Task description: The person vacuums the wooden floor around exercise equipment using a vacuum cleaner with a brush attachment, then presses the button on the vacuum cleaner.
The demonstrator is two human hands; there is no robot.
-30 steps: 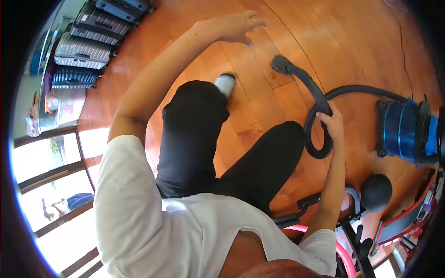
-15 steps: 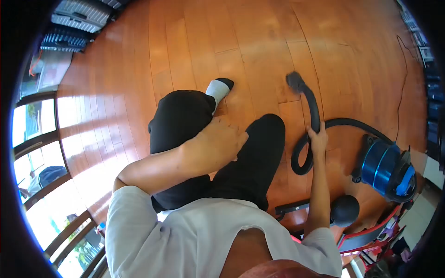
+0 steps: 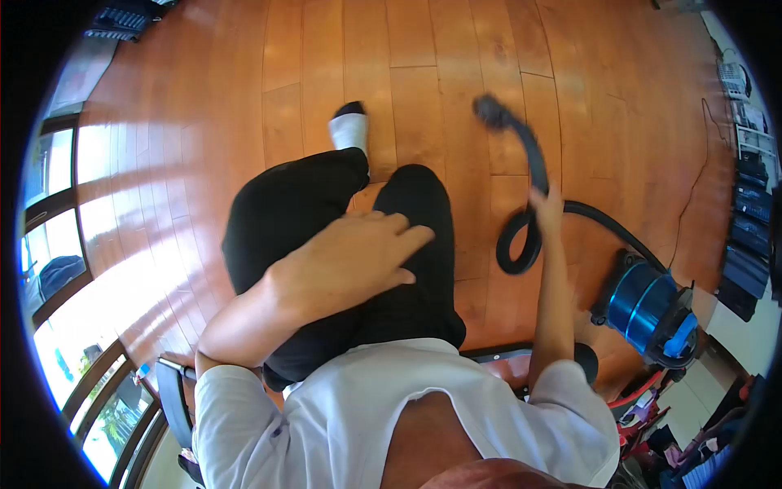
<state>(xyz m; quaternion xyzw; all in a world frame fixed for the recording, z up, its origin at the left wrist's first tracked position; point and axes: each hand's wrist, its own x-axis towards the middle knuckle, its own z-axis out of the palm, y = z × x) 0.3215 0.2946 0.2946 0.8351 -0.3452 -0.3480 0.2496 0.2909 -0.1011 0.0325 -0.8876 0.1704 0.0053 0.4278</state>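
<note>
My right hand (image 3: 547, 210) is wrapped round the black hose (image 3: 533, 159) of a vacuum cleaner, just below its nozzle end. A dark brush head (image 3: 491, 112), slightly blurred, tips the hose and is over the wooden floor. Below my grip the hose makes a loop, then runs right to the blue vacuum cleaner (image 3: 645, 303) on the floor. My left hand (image 3: 350, 259) lies across my black-trousered thighs with fingers and thumb apart, holding nothing.
Wooden planks make up the floor (image 3: 415, 98). A thin cable (image 3: 691, 196) runs along it at the right, near dark cases (image 3: 749, 236) by the wall. Glass doors (image 3: 61, 224) line the left. Behind me at the right are a dark chair part and clutter.
My view has shifted, and my body and left foot sit differently in it. My right hand has carried the brush head forward and left. The fingers of my left hand are spread wider.
</note>
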